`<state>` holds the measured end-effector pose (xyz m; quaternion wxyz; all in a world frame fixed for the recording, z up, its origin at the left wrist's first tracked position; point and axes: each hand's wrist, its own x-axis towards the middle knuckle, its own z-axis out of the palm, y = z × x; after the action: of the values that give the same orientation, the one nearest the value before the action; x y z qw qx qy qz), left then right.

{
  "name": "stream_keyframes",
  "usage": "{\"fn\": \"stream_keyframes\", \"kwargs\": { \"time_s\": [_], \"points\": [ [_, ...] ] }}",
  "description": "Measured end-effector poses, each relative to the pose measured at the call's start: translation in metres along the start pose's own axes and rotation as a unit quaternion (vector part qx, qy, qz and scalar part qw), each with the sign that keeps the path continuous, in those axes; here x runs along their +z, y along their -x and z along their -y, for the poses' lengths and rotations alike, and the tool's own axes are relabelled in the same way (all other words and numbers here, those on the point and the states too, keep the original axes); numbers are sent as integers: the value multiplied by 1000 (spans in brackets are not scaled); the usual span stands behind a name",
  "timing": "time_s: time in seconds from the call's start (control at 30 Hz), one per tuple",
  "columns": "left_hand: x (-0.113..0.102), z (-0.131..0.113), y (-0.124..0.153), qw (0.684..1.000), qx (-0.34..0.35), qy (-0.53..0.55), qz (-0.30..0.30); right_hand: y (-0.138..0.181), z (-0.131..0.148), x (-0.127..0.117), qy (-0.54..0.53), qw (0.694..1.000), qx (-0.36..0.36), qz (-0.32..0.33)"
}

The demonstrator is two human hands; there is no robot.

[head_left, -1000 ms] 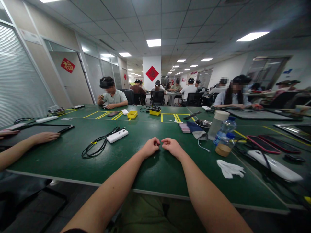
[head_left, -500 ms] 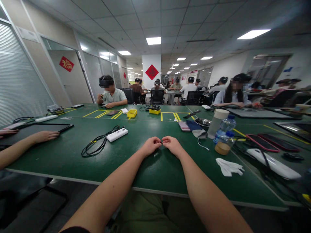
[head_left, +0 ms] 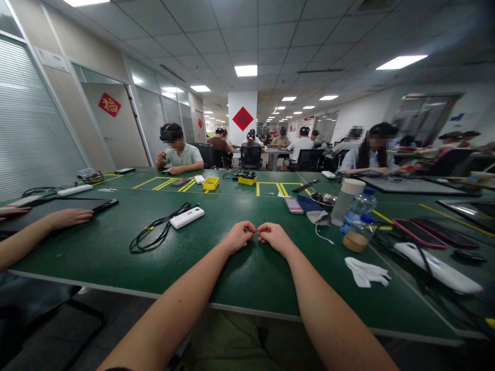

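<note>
My left hand (head_left: 240,237) rests on the green table (head_left: 174,281) with its fingers curled and thumb near the fingertips. Close beside it, my right hand (head_left: 274,238) is curled the same way, fingertips pointing at the left ones across a small gap. Whatever may sit inside either pinch is too small or too hidden to make out. Left of my hands lies a white power bank (head_left: 187,218) with a looped black cable (head_left: 152,233). To the right, a white glove or cloth (head_left: 366,272) lies crumpled.
Beyond my right hand stand a pale tumbler (head_left: 347,203), plastic bottles (head_left: 358,232) and a metal bowl (head_left: 325,199). Phones (head_left: 419,233) and a white device (head_left: 436,265) lie further right. Yellow trays (head_left: 211,183) sit ahead. Another person's hand (head_left: 71,218) rests on a dark panel at left.
The whole view has tilted up slightly, so the table things appear a little lower. My hands keep nearly the same place and pose, with small finger movement.
</note>
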<state>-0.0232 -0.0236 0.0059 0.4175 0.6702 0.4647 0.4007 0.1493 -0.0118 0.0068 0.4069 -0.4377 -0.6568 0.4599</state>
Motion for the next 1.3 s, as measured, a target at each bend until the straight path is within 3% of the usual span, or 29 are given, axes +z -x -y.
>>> {"fn": "stream_keyframes", "kwargs": {
  "time_s": [0.23,0.47,0.8,1.3],
  "points": [
    [2,4,-6,998,57,16,-16,0,0,0,-42,999,7,-17],
    [0,4,-4,999,47,-1,17,-1,-1,-3,-74,996,11,-52],
    [0,3,-4,998,59,27,-12,2,1,-3,-164,984,56,-43],
    [-7,9,-7,975,12,221,22,2,3,-4,-268,959,86,-16]
  ]
}}
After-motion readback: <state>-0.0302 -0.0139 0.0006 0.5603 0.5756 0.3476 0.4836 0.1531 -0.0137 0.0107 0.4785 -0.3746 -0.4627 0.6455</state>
